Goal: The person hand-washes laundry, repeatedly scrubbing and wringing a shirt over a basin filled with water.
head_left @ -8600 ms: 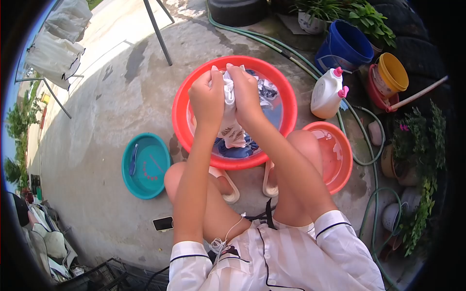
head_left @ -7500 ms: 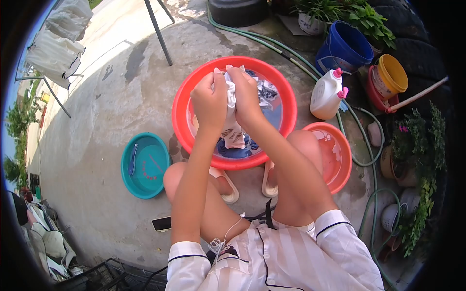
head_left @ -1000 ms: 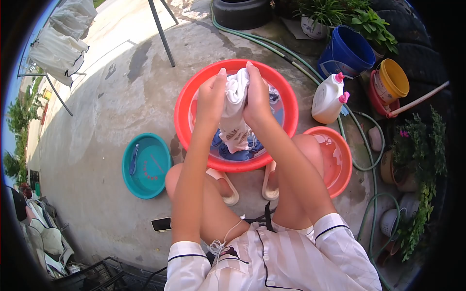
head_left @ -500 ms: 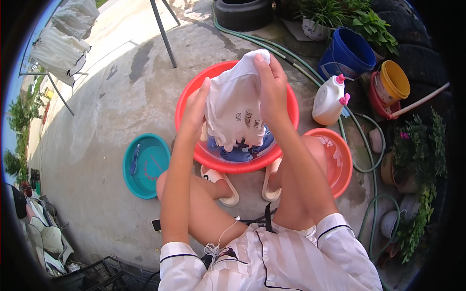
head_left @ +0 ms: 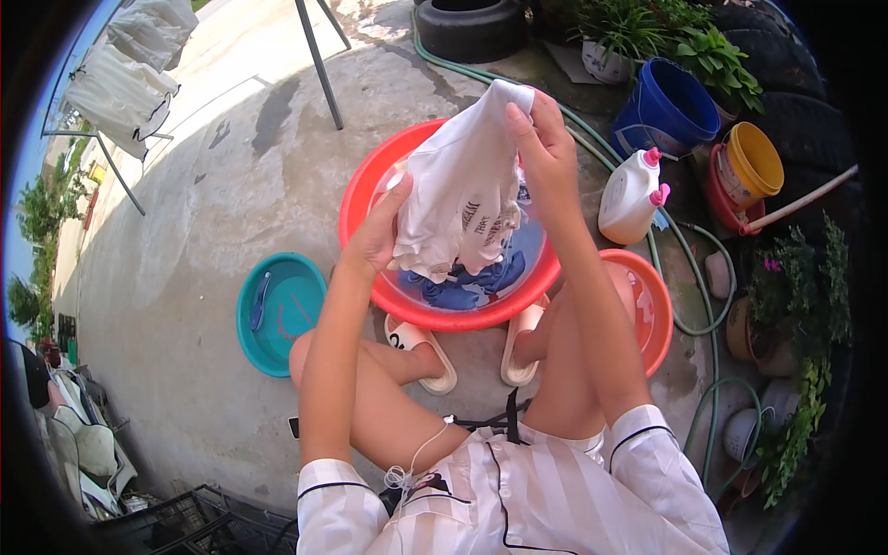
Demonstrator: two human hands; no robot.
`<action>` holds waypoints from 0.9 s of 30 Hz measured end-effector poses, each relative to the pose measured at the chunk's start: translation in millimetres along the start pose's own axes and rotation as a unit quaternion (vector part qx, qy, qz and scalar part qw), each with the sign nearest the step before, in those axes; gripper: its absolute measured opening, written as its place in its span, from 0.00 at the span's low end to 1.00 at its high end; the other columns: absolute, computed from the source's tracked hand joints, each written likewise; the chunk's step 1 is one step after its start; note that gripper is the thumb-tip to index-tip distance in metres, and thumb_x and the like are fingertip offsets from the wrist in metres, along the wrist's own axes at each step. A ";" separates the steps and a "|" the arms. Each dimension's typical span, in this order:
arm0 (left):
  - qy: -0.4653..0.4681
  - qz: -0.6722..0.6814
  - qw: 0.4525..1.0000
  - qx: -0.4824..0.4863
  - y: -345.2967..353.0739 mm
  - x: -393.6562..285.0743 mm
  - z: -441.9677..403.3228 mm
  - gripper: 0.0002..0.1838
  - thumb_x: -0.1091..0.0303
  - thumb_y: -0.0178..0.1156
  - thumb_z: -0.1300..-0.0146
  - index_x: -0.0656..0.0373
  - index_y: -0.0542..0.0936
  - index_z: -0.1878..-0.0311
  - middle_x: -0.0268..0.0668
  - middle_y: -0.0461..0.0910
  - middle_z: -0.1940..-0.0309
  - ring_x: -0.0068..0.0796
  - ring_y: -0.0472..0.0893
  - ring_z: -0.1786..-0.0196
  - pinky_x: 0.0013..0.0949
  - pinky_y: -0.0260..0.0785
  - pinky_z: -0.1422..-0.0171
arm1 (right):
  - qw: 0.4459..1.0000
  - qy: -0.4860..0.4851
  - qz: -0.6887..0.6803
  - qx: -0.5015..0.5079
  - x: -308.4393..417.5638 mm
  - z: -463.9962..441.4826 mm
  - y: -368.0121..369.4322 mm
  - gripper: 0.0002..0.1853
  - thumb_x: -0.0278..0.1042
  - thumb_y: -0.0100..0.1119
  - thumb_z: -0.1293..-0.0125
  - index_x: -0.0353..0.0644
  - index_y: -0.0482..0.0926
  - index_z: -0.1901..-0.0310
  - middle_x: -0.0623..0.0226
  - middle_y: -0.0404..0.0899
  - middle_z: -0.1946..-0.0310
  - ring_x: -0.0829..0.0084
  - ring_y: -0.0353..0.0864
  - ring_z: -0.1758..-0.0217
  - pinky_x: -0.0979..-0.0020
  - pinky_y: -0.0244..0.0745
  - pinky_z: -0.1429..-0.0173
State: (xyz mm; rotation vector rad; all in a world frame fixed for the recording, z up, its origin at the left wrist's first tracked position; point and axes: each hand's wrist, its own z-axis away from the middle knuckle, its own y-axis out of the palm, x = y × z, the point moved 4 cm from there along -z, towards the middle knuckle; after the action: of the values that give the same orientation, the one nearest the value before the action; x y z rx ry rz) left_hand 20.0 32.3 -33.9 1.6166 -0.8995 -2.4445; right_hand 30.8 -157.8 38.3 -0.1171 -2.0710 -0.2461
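While your right hand (head_left: 546, 153) pinches the upper corner of a white cloth garment printed with dark lettering (head_left: 462, 166) between thumb and fingers, your left hand (head_left: 379, 229) sits at its left edge, thumb against the fabric; whether those fingers close on it cannot be told. You hold the garment, partly unfolded, above a large round red plastic basin (head_left: 444, 320) containing water and dark blue cloth (head_left: 453, 295). To your left, a round teal plastic basin (head_left: 289, 335) holds a slim blue implement (head_left: 260, 302).
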 end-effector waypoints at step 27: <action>0.131 -0.134 0.982 0.005 15.4 -40.5 7.0 0.27 0.50 0.48 0.34 0.64 0.67 0.43 0.37 0.74 0.50 0.25 0.73 0.48 0.31 0.65 0.43 | 0.935 -0.050 0.327 0.127 -13.4 13.3 6.4 0.20 0.35 0.57 0.42 0.39 0.68 0.49 0.63 0.70 0.60 0.71 0.75 0.61 0.71 0.69 0.58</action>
State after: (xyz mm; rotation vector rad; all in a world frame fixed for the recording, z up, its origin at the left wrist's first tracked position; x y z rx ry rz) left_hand 28.0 37.5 8.9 2.1233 -0.6935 -2.3037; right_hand 27.3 -148.3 21.1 -0.6563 -2.0215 0.4425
